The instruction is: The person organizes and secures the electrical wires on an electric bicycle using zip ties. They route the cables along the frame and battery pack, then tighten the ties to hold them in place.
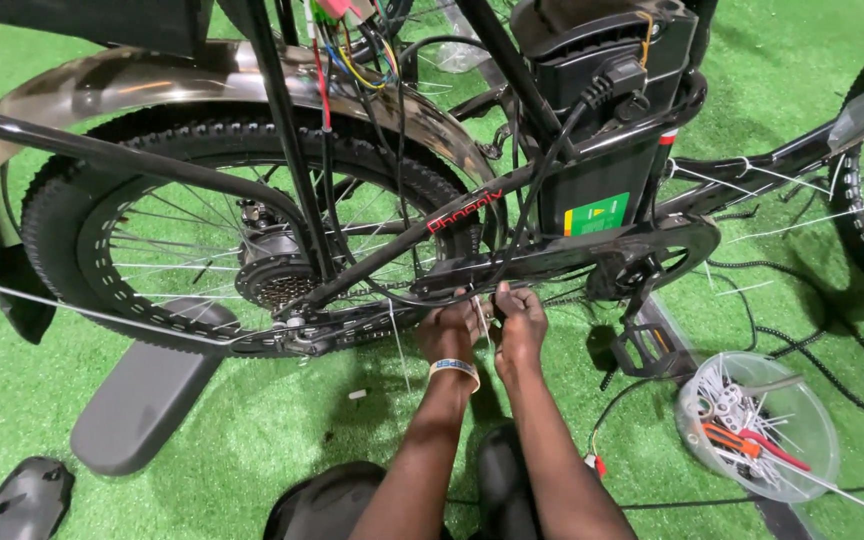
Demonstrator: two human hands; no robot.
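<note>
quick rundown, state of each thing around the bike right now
left hand: closed on a white zip tie at the lower frame
right hand: pinching the same zip tie
rear wheel: mounted, on the green turf
pedal: hanging low
battery pack: mounted on the frame, cable plugged in
clear bowl: upright, holding zip ties and red-handled cutters

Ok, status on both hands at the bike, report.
Left hand and right hand pinching a white zip tie at the chainstay. Black cable hanging close.
</note>
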